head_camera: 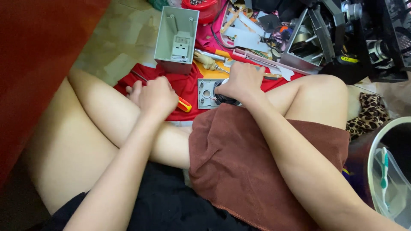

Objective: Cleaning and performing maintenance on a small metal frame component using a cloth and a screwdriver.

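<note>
My left hand [156, 95] is closed around a screwdriver [184, 105] with a red and yellow handle, its thin shaft sticking out to the upper left over a red cloth [182, 83]. My right hand [242, 81] grips a round black part [222, 99] that sits against a grey square plate [205, 92] with round holes. Both hands rest just beyond my crossed legs. A brown towel [239, 162] lies over my right thigh.
An open grey plastic box [175, 38] stands behind the red cloth. Loose tools, cables, white plastic pieces and metal housings [308, 38] crowd the floor at the back right. A leopard-print fabric [370, 113] and a clear tub [391, 179] holding a toothbrush sit at right.
</note>
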